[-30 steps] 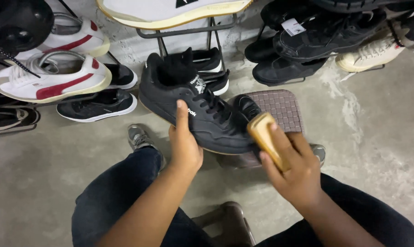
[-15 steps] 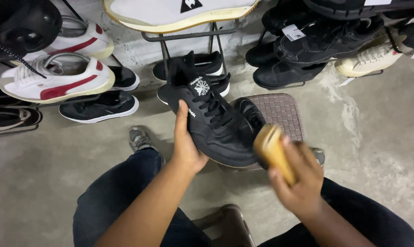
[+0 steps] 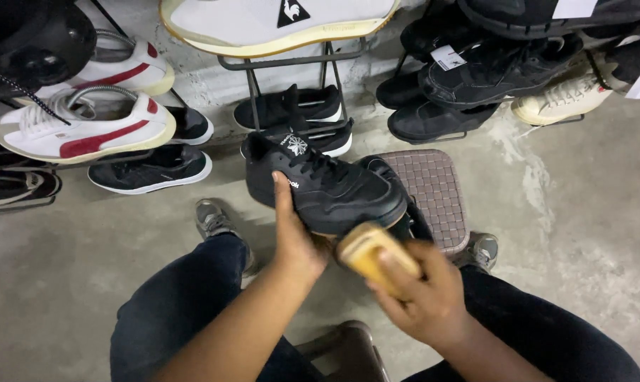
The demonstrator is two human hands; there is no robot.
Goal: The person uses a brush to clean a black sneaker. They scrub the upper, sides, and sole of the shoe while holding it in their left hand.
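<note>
Brushing is under way: a black sneaker (image 3: 327,189) is gripped at its side by the left hand (image 3: 293,237) and held above a brown woven stool (image 3: 436,191), while a tan wooden brush (image 3: 371,256) is clasped in the right hand (image 3: 422,297) just below the toe — close against the sole edge. The leather looks evenly dark; how much remains uncleaned cannot be judged. Other shoes are seen on a metal rack (image 3: 291,58) behind.

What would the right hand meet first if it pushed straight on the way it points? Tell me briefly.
The right hand, holding the yellow brush, points up-left toward the black sneaker; its sole edge probably comes first, though depth is unclear.
</note>
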